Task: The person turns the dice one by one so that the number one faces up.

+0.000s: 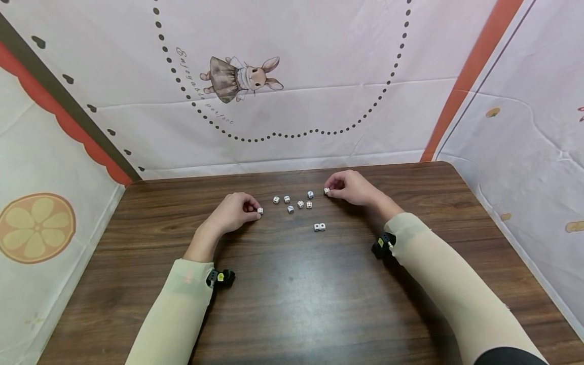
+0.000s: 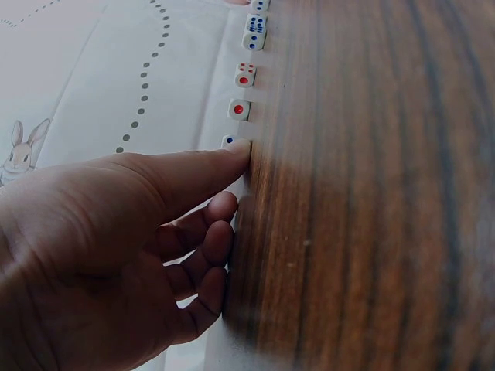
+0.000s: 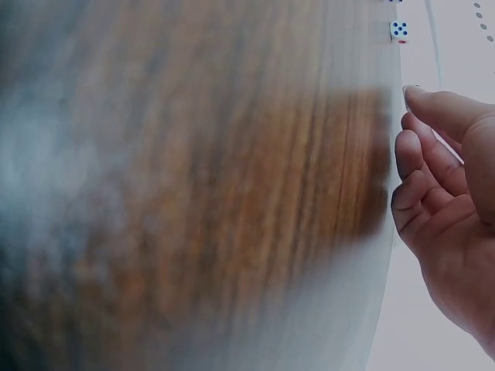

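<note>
My left hand [image 1: 232, 212] pinches a white die [image 1: 260, 211] between thumb and finger at the left end of a loose group of dice. In the left wrist view the thumb covers most of that die [image 2: 230, 141], and the other fingers are bent. On the far right of the group, my right hand [image 1: 353, 187] pinches another white die [image 1: 326, 191]. The right wrist view hides this die behind the thumb. Between the hands several dice [image 1: 300, 204] lie scattered on the table. Nearer to me, two dice [image 1: 320, 227] sit side by side, touching.
The brown wooden table [image 1: 283, 304] ends at a back edge just beyond the dice. Behind it hangs a white cloth [image 1: 319, 101] with a printed rabbit, and printed cloth also stands at both sides. Each wrist wears a small black camera [image 1: 223, 278].
</note>
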### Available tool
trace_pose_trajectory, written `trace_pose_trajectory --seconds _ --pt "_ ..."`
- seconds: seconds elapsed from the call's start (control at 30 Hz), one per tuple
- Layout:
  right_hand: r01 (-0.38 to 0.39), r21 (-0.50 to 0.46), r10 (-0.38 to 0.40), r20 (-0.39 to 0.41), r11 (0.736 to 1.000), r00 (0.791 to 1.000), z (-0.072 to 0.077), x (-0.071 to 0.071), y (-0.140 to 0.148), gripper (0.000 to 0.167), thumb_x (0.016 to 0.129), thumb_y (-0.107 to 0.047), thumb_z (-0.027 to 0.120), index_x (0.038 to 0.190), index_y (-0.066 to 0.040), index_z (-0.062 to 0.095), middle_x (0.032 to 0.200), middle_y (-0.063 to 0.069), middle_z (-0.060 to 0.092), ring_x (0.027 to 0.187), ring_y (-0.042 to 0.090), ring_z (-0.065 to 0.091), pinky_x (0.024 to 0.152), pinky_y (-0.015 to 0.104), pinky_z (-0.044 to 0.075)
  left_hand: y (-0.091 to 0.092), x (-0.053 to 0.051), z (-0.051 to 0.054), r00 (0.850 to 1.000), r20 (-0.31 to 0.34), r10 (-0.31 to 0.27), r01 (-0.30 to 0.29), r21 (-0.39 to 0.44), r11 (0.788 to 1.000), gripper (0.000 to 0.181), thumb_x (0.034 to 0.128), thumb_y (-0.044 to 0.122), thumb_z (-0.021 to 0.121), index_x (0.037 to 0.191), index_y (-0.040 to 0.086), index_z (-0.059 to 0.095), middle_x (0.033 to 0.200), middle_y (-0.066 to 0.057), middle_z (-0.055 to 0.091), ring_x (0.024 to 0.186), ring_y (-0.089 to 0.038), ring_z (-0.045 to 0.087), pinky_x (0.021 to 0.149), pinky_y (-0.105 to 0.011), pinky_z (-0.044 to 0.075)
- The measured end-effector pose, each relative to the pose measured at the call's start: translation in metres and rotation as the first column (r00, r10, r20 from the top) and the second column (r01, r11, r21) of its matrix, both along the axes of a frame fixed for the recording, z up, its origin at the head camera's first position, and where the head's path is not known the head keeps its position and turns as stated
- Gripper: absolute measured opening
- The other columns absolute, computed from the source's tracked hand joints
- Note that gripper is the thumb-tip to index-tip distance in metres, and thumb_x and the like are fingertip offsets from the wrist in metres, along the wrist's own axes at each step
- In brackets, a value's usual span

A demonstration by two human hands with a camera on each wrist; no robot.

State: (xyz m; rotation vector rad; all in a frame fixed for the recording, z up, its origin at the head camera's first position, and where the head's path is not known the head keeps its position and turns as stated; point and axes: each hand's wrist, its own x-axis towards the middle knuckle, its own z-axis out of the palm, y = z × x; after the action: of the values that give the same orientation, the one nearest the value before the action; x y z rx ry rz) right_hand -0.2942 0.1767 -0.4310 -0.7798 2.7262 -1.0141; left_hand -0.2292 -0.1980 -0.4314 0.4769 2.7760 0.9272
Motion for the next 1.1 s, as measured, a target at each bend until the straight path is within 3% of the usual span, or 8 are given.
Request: trace_pose_trajectory --seconds 0.53,1.1 --pt "0.001 0.031 -0.001 0.009 1.000 1.000 0.0008 -0.0016 0.0016 0.015 0.096 -0.011 0.080 0.109 -0.005 0.076 0.092 0.003 0.070 0.088 0.019 0.062 0.082 0.037 0.049 -0.0005 -0.0038 -0.0015 1.000 -0.012 -0.001 0.001 -0.006 1.000 0.008 0.0950 0.015 0.081 0.099 0.010 0.076 0.089 -0.002 0.067 0.085 -0.019 0.059 0.080 -0.037 0.047" --pt "-0.041 0.074 0.043 -0.036 0.996 0.998 -0.0012 -0.0023 -0.0038 0.020 0.095 -0.014 0.081 0.114 -0.007 0.079 0.095 0.001 0.071 0.092 0.021 0.063 0.085 0.040 0.049 -0.0011 -0.0030 -0.0026 1.000 0.001 0.004 -0.004 -0.003 1.000 0.009 0.0957 0.015 0.081 0.101 0.009 0.076 0.091 -0.003 0.067 0.087 -0.020 0.059 0.080 -0.037 0.047"
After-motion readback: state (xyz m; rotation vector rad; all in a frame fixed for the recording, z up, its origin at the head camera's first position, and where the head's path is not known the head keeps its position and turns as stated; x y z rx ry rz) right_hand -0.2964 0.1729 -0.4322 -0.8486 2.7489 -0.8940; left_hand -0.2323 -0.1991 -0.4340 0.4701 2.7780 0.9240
